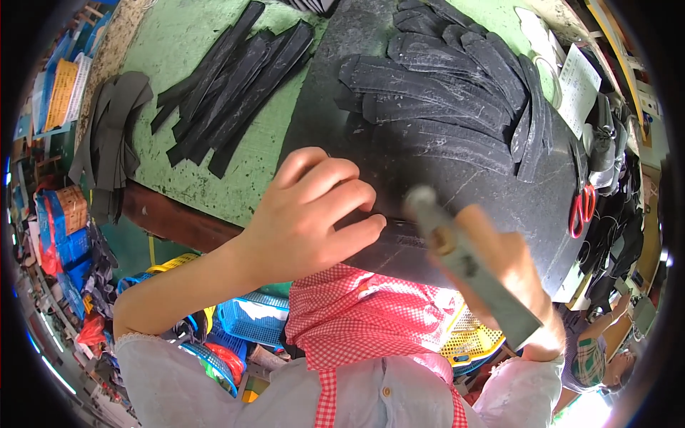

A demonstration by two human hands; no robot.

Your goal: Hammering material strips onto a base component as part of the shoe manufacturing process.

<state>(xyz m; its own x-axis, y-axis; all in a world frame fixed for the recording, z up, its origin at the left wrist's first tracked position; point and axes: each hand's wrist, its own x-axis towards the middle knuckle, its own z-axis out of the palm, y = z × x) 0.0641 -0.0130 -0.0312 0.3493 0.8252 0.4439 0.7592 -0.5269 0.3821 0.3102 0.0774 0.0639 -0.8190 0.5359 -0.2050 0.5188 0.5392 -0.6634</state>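
Observation:
My right hand (499, 250) grips a hammer (481, 285) with a long grey metal head, blurred at its rounded end, held over the near part of a black work board (528, 235). Close to its left, my left hand (321, 207) lies with curled fingers at the board's near edge. Whatever is under those fingertips is hidden; a dark narrow edge shows just beside them. Beyond both hands, a heap of black strips (442, 93) with whitish smears covers the board's far part.
More black strips (235, 85) lie on the green tabletop at the left, and grey strips (114, 135) hang over its edge. Red-handled scissors (582, 210) rest at the board's right. Blue baskets (253, 317) and a yellow basket (471, 335) stand below. Another person (599, 357) is at the lower right.

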